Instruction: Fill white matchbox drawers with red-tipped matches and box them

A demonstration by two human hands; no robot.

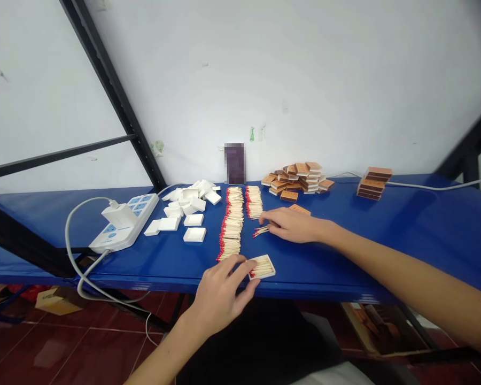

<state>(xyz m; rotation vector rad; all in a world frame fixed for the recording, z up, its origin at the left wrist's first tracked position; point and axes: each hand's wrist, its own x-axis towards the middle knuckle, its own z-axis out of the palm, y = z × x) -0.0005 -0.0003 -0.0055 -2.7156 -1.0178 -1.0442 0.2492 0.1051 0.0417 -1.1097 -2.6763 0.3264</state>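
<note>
My left hand grips a white matchbox tray at the front edge of the blue table, with several red-tipped matches lying inside it. My right hand is closed on a few matches just beyond the tray, their red heads pointing left. To its left run a long row of matches and a shorter row, red heads on the left. Beside the right hand lies an orange matchbox sleeve, partly hidden by the hand.
White empty trays are heaped at the left, near a power strip with a white plug and cable. Brown matchboxes form a pile at the back, and others are stacked at right. A dark pixelated rectangle stands against the wall.
</note>
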